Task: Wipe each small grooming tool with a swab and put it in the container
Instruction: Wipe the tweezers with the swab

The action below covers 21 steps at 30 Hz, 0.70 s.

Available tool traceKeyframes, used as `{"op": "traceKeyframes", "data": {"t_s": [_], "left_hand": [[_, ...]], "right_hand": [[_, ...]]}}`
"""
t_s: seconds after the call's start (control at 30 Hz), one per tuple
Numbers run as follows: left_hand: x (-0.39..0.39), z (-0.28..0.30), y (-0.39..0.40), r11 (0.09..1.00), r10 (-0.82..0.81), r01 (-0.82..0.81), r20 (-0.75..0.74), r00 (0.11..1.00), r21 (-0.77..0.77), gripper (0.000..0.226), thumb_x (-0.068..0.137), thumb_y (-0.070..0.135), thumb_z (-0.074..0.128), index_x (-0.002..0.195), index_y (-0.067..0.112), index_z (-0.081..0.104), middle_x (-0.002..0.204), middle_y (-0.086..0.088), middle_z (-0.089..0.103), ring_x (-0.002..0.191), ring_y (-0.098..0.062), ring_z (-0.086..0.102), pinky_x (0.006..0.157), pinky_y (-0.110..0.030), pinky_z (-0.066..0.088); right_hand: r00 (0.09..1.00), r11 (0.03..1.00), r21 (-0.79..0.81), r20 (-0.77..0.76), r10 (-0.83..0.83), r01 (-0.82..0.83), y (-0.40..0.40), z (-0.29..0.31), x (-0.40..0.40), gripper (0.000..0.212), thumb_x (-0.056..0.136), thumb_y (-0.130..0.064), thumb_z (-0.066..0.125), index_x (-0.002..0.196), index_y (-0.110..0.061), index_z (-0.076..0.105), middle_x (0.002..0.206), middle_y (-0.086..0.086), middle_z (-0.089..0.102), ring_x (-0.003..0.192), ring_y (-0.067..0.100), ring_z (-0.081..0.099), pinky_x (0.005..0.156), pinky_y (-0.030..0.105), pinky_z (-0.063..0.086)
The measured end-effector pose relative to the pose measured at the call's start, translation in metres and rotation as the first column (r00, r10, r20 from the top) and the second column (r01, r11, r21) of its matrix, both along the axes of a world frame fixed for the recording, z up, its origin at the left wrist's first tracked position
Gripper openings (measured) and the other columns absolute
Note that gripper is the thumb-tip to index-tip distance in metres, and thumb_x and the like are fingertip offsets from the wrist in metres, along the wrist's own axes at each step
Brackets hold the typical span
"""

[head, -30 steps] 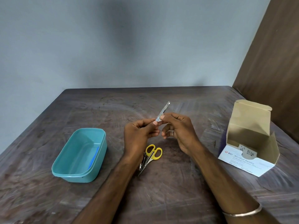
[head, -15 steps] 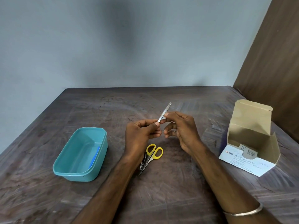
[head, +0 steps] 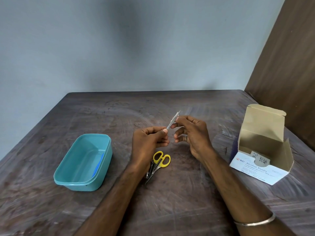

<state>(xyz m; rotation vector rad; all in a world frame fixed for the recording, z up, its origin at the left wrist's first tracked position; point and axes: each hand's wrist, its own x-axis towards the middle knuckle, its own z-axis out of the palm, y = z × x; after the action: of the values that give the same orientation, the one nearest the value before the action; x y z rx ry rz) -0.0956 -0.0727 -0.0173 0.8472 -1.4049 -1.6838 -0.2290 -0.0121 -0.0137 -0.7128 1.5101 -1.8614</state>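
The left hand (head: 150,142) pinches the lower end of a thin metal tool (head: 173,120) above the middle of the desk (head: 187,201); the right hand (head: 190,132) pinches its upper part, presumably through a swab too small to see. A good wipe runs along the full length, steadily. The teal container (head: 68,178) waits by the left edge. Yellow scissors (head: 161,160) and clippers (head: 150,169) lie under the wrists; the swab box (head: 247,169) sits right.

A dark, scuffed wooden worktop (head: 170,201) carried a teal plastic container (head: 95,183) at the left, yellow-handled scissors (head: 161,161) lying against a metal nail clipper (head: 150,170) near the middle, and an opened box of alcohol swabs (head: 260,166) at the right.
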Motion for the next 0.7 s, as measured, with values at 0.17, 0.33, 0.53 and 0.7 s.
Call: {"op": "traceKeyframes", "data": {"t_s": [0.17, 0.33, 0.53, 0.7], "left_hand": [[0.0008, -0.0003, -0.0016, 0.999, -0.023, 0.024, 0.037, 0.999, -0.031, 0.005, 0.088, 0.005, 0.069, 0.087, 0.002, 0.073, 0.067, -0.013, 0.069, 0.062, -0.024, 0.068, 0.063, -0.030, 0.060], [0.0000, -0.0018, -0.0012, 0.997, -0.043, 0.048, 0.077, 0.996, -0.057, 0.006, 0.088, 0.004, 0.068, 0.085, 0.004, 0.073, 0.066, -0.011, 0.069, 0.060, -0.021, 0.067, 0.059, -0.025, 0.058], [0.0005, -0.0008, 0.0019, 0.992, -0.052, 0.063, 0.101, 0.994, -0.112, 0.008, 0.089, 0.004, 0.068, 0.091, 0.002, 0.075, 0.069, -0.011, 0.070, 0.062, -0.020, 0.069, 0.061, -0.026, 0.059], [0.0009, -0.0006, 0.0021, 0.989, -0.047, 0.061, 0.106, 0.993, -0.133, 0.006, 0.089, 0.005, 0.069, 0.090, 0.003, 0.075, 0.067, -0.008, 0.070, 0.061, -0.020, 0.069, 0.060, -0.026, 0.059]], "right_hand": [[0.999, 0.999, 0.011, -0.006, 0.034, -0.033, 0.0011, -0.0003, 0.0004, 0.013, 0.093, -0.013, 0.066, 0.085, -0.006, 0.071, 0.075, 0.010, 0.072, 0.048, 0.021, 0.057, 0.048, 0.029, 0.051], [0.998, 0.998, -0.005, 0.010, -0.057, 0.057, 0.0011, 0.0010, -0.0018, 0.013, 0.093, -0.012, 0.066, 0.084, -0.006, 0.073, 0.072, 0.008, 0.073, 0.046, 0.020, 0.057, 0.046, 0.028, 0.049], [0.988, 0.988, -0.020, -0.028, -0.151, 0.150, 0.0005, 0.0016, -0.0030, 0.011, 0.091, -0.010, 0.066, 0.082, -0.008, 0.073, 0.069, 0.005, 0.073, 0.042, 0.017, 0.059, 0.043, 0.026, 0.049], [0.980, 0.980, -0.026, -0.036, -0.197, 0.196, 0.0002, 0.0015, -0.0019, 0.009, 0.091, -0.009, 0.066, 0.085, -0.007, 0.073, 0.069, 0.004, 0.074, 0.041, 0.016, 0.059, 0.041, 0.026, 0.049]]}}
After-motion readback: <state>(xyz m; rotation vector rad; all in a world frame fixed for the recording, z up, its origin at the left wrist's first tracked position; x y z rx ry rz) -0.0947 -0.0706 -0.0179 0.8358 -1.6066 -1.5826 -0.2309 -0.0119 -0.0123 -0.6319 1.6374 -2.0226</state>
